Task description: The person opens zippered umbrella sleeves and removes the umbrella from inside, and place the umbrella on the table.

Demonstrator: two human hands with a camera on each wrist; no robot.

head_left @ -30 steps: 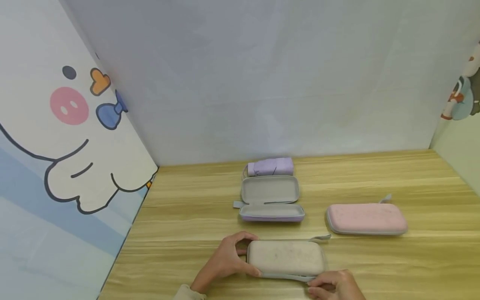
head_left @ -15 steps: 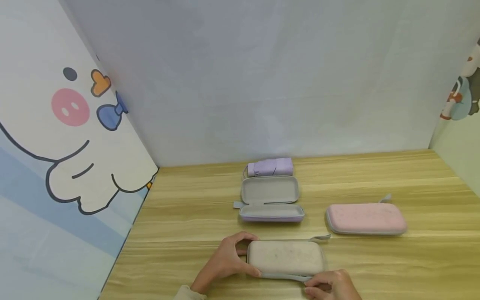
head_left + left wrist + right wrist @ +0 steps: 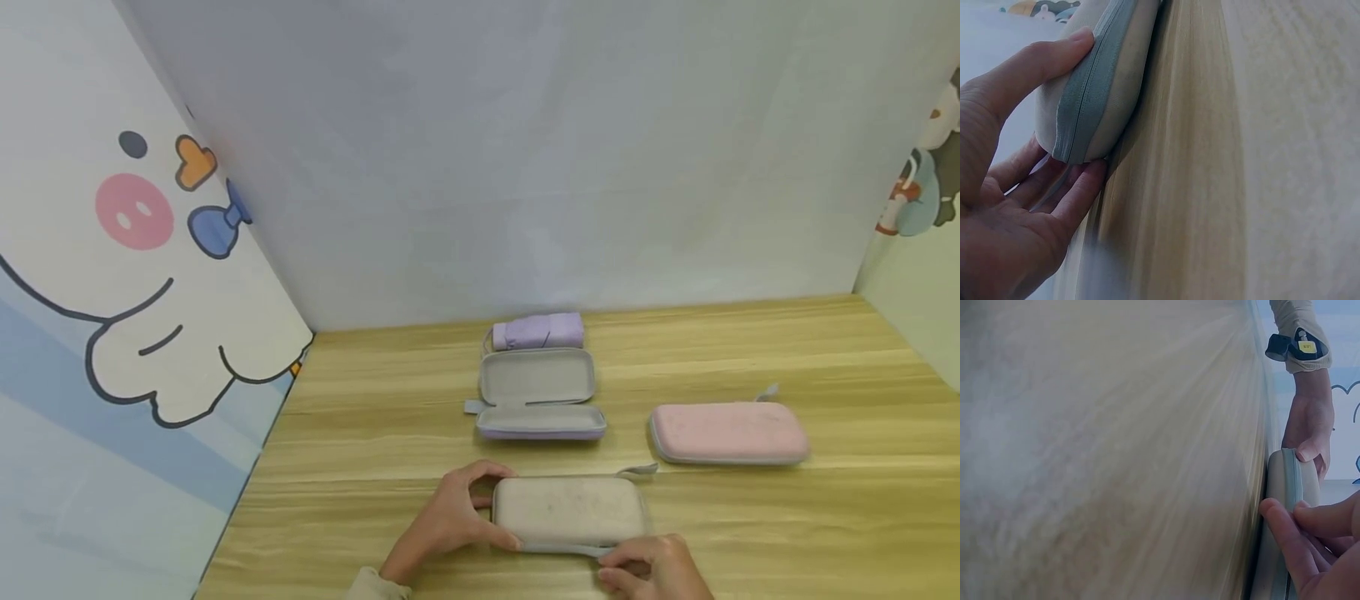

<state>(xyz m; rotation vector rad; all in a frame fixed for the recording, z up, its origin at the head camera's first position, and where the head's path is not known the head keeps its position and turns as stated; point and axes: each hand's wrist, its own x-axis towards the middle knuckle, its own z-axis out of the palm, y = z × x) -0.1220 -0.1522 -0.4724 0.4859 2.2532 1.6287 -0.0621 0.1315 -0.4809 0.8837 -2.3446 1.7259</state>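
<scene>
A beige hard-shell zip case [image 3: 570, 510] lies flat on the table near the front, a grey fabric loop [image 3: 637, 470] at its far right. My left hand [image 3: 457, 512] grips its left end, thumb on the front side and fingers round the back. In the left wrist view that thumb reaches the grey zipper band [image 3: 1094, 81], and the fingers touch the end of the case. At the front right edge, my right hand [image 3: 660, 571] pinches the zipper pull between thumb and index finger; the pull itself is mostly hidden by the fingertips.
Behind the beige case, a purple zip case [image 3: 536, 379] lies open, its grey lining showing. Just beyond it rests a folded purple umbrella [image 3: 538, 332]. A closed pink case [image 3: 731, 433] lies to the right. A pale backdrop [image 3: 570, 208] rises at the table's back edge.
My right hand has slid a little to the left along the front edge of the beige case. The left hand keeps its grip, and the other cases stay put.
</scene>
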